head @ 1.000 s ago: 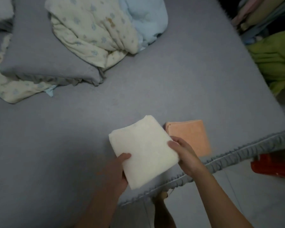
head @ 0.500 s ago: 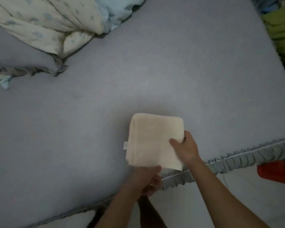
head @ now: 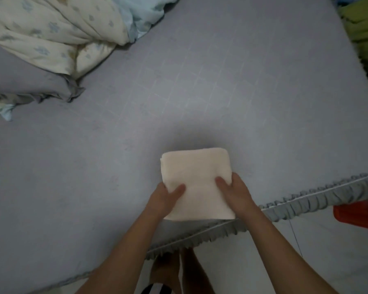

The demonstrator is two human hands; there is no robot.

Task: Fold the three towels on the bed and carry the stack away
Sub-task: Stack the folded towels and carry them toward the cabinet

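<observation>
A folded cream towel lies squared at the near edge of the bed, just above the ruffled grey trim. It sits there most likely because the person stands at that edge and can take it up without reaching. Nothing of any other towel shows beneath it, so whether it tops a stack cannot be told from this view.

The left hand holds the towel's left side, thumb laid on top and the fingers hidden, apparently tucked under. The right hand mirrors it on the right side, thumb on top, fingers out of sight below. Gripping both sides like this would keep the folds from sliding apart and the bundle level when lifted.

Far left, a rumpled printed blanket and a pale blue cloth are heaped well apart from the towel, with a grey pillow below them. A green fabric pile lies off the bed's far right.

Folding looks finished; lifting appears next.
</observation>
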